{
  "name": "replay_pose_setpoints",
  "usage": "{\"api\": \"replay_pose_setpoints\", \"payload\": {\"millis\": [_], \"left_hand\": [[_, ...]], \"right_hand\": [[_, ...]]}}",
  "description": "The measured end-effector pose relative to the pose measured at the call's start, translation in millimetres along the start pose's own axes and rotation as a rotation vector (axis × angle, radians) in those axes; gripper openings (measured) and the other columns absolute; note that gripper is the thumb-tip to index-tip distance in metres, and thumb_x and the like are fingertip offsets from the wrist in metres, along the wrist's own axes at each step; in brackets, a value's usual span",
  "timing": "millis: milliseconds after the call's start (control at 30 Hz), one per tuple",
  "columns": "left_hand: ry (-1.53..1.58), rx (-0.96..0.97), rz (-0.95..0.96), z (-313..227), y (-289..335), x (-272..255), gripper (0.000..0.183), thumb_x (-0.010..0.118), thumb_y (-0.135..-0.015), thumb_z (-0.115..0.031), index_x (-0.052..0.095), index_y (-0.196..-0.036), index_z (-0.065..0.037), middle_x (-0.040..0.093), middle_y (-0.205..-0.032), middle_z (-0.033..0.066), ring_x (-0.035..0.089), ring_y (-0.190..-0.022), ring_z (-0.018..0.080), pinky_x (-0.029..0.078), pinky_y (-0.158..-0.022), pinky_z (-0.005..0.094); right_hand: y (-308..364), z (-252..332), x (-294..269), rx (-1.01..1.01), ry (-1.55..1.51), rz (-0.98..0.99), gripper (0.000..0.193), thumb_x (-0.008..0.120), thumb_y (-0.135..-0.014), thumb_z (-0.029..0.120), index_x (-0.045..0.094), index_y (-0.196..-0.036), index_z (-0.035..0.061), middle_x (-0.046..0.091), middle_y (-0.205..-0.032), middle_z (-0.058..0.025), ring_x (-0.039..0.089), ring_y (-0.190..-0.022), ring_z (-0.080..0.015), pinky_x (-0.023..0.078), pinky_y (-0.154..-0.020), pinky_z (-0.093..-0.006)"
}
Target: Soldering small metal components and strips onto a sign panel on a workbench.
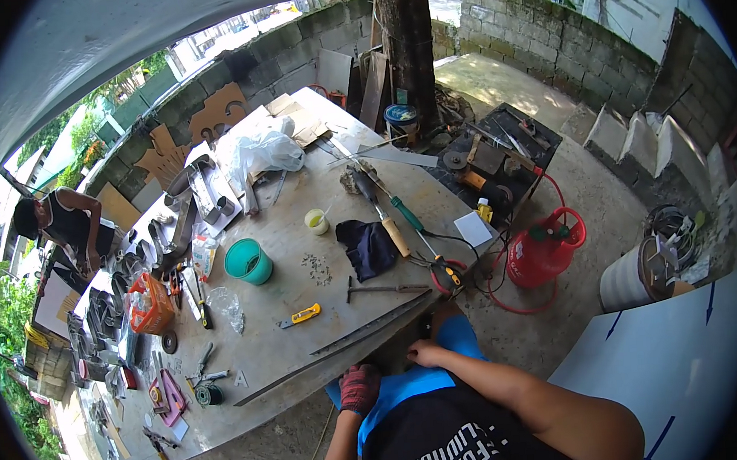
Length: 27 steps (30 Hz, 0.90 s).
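My left hand (360, 389), in a red and grey knit glove, is closed in a loose fist over my blue shorts (414, 386), just below the table's near edge. Beside it my bare right hand (426, 353) rests on my lap with curled fingers; a small dark shape shows at its fingertips, too small to name. On the metal-topped table (283, 356) ahead lie a long dark steel bar (371, 322), a T-shaped metal rod (387, 288) and a yellow utility knife (301, 316). Farther back are a dark cloth (368, 249) and a green bucket (248, 261).
An orange basket (149, 303), scissors and metal parts crowd the table's left side. At right, a red gas tank (547, 247) with a hose stands by a small bench (499, 148) holding an angle grinder (470, 178). Another person (69, 218) is at the far left.
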<state>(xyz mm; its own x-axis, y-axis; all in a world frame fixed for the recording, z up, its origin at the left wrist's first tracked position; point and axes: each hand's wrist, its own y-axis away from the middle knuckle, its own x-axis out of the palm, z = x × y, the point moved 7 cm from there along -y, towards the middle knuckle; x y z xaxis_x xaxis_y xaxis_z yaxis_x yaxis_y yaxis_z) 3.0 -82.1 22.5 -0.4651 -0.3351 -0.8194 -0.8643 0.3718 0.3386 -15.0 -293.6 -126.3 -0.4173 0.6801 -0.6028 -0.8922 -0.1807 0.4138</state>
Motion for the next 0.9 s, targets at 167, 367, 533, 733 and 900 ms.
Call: {"api": "replay_pose_setpoints", "payload": {"millis": [167,367,533,733,900], "left_hand": [[0.134,0.811,-0.09,-227.4,95.5,-212.3,0.025,0.07,-0.094,-0.022,0.072,-0.118,-0.015,0.07,-0.131,0.014,0.066,-0.119,0.0363,0.052,-0.1,0.049],[0.13,1.145,-0.088,-291.3,134.5,-209.0,0.027,0.073,-0.095,-0.022,0.071,-0.121,-0.014,0.068,-0.133,0.0133,0.067,-0.119,0.0341,0.052,-0.1,0.0468],[0.301,1.122,-0.061,-296.6,127.5,-206.1,0.028,0.072,-0.097,-0.025,0.071,-0.122,-0.013,0.069,-0.13,0.0152,0.068,-0.117,0.0362,0.053,-0.099,0.0477],[0.485,1.041,-0.006,-288.4,115.9,-201.5,0.029,0.07,-0.099,-0.027,0.071,-0.124,-0.012,0.07,-0.126,0.0175,0.068,-0.114,0.0386,0.054,-0.098,0.0489],[0.621,0.968,0.063,-268.9,105.9,-195.6,0.031,0.069,-0.1,-0.03,0.071,-0.125,-0.011,0.07,-0.122,0.0194,0.069,-0.112,0.0407,0.054,-0.097,0.0498]], "right_hand": [[12.2,29.4,-7.6,-0.254,-0.154,0.16,0.031,0.07,-0.095,0.033,0.082,-0.112,0.0097,0.078,-0.112,-0.0194,0.075,-0.106,-0.0398,0.058,-0.092,-0.0485],[0.9,8.6,7.8,0.009,0.004,0.043,0.034,0.069,-0.099,0.032,0.08,-0.118,0.006,0.078,-0.114,-0.0207,0.074,-0.107,-0.0394,0.058,-0.093,-0.0464],[-5.1,-0.5,13.5,-0.027,-0.027,0.035,0.033,0.069,-0.098,0.035,0.081,-0.115,0.01,0.078,-0.113,-0.0191,0.075,-0.107,-0.0392,0.059,-0.095,-0.0483],[-2.5,2.6,10.2,-0.051,-0.031,0.023,0.032,0.072,-0.097,0.03,0.08,-0.114,0.0035,0.079,-0.107,-0.0213,0.076,-0.1,-0.0383,0.06,-0.089,-0.0455],[-0.2,-2.3,1.6,-0.028,-0.048,0.02,0.032,0.072,-0.097,0.029,0.08,-0.115,0.004,0.079,-0.108,-0.0207,0.077,-0.102,-0.0369,0.06,-0.09,-0.0445]]}}
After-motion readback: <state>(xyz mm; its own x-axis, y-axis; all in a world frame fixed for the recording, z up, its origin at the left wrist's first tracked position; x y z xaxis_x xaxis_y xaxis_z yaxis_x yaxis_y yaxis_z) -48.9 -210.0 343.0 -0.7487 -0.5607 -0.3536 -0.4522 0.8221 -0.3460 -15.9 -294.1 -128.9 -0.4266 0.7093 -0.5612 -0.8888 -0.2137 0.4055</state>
